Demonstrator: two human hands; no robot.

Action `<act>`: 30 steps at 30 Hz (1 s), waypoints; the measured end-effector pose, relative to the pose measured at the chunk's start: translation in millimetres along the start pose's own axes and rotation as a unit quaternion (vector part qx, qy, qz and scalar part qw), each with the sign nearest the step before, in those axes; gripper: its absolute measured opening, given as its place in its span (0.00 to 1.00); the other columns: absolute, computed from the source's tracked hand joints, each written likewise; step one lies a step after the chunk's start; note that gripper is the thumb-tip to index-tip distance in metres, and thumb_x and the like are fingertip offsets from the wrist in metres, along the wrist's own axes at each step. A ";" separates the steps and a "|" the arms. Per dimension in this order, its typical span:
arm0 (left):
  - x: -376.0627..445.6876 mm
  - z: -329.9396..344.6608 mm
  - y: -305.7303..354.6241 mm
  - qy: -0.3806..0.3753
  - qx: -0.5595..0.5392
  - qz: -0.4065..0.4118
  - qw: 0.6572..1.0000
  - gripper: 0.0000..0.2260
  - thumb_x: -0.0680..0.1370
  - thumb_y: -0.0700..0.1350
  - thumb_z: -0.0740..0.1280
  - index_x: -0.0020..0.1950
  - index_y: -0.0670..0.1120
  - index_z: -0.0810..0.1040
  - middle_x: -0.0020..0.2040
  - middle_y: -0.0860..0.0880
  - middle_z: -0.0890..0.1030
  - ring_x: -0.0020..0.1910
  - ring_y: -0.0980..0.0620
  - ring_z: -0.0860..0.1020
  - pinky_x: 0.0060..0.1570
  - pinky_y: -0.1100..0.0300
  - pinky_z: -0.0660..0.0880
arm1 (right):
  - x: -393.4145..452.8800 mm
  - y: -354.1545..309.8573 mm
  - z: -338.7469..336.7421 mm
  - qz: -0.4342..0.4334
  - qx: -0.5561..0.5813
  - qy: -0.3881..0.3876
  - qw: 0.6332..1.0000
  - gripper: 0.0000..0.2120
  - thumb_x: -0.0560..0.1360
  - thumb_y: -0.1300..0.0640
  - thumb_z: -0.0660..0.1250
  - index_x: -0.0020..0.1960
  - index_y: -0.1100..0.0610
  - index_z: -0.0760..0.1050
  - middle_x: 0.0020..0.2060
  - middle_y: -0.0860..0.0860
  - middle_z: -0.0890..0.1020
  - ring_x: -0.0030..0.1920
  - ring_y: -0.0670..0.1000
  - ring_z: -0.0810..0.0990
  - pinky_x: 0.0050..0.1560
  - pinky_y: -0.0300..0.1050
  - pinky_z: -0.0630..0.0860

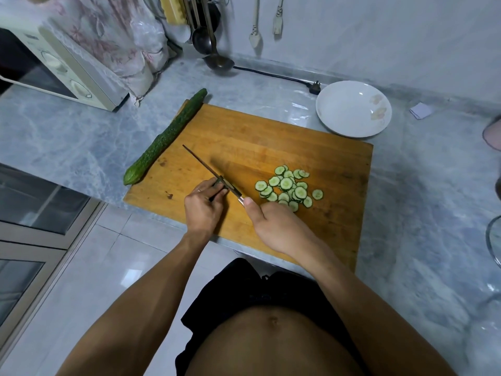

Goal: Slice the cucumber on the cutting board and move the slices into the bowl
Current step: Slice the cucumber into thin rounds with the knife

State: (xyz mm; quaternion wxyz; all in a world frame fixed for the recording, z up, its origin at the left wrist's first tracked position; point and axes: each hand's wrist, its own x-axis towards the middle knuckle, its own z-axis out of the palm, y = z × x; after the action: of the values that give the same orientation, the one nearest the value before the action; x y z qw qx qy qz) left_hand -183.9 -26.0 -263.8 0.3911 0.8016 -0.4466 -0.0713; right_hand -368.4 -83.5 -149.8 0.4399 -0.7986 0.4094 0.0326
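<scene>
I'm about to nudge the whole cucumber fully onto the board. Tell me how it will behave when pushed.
The whole cucumber is long and round, so a sideways push would probably roll it rather than slide it. It lies partly over the cutting board edge, so it may rock or drop off that lip. Its bumpy skin looks dry and should give a fair grip.

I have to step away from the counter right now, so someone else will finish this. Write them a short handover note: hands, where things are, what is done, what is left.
Left hand pinches a small cucumber end piece against the knife.
Right hand holds the knife handle, blade edge-down on the cutting board.
Pile of slices lies on the board, right of the blade.
A whole cucumber lies along the board's left edge, uncut.
Bowl beyond the board's far right corner holds no slices.
Done: one cucumber nearly sliced.
Left: finish the stub, perhaps slice the second, move slices into the bowl.
</scene>
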 end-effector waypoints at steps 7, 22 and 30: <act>1.5 -0.4 0.1 0.000 -0.028 -0.014 1.000 0.11 0.74 0.42 0.68 0.52 0.41 0.86 0.54 0.44 0.84 0.55 0.49 0.81 0.59 0.59 0.76 | 5.8 -4.0 1.1 0.017 0.002 -0.017 1.000 0.33 0.82 0.36 0.44 0.31 0.59 0.65 0.27 0.53 0.70 0.29 0.54 0.71 0.30 0.48 0.65; 3.6 -1.8 0.7 0.011 -0.023 0.001 1.000 0.08 0.72 0.36 0.72 0.50 0.39 0.86 0.53 0.42 0.84 0.54 0.47 0.82 0.58 0.74 0.69 | 42.6 -5.1 20.5 0.033 0.017 0.006 0.999 0.32 0.82 0.37 0.46 0.31 0.58 0.68 0.30 0.54 0.74 0.32 0.54 0.75 0.36 0.48 0.72; 6.2 -5.4 1.8 0.017 -0.038 0.000 0.999 0.09 0.72 0.37 0.74 0.52 0.40 0.85 0.53 0.42 0.84 0.55 0.47 0.82 0.60 0.66 0.73 | 38.7 -2.4 18.8 0.048 0.036 0.008 0.998 0.32 0.82 0.35 0.46 0.33 0.58 0.68 0.28 0.52 0.73 0.29 0.53 0.74 0.33 0.46 0.69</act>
State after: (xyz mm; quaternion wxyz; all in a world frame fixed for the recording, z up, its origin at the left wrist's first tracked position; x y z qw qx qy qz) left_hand -178.9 -28.2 -257.4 0.4285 0.7872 -0.4370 -0.0750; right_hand -335.3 -93.3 -175.6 0.4631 -0.7621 0.4514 0.0322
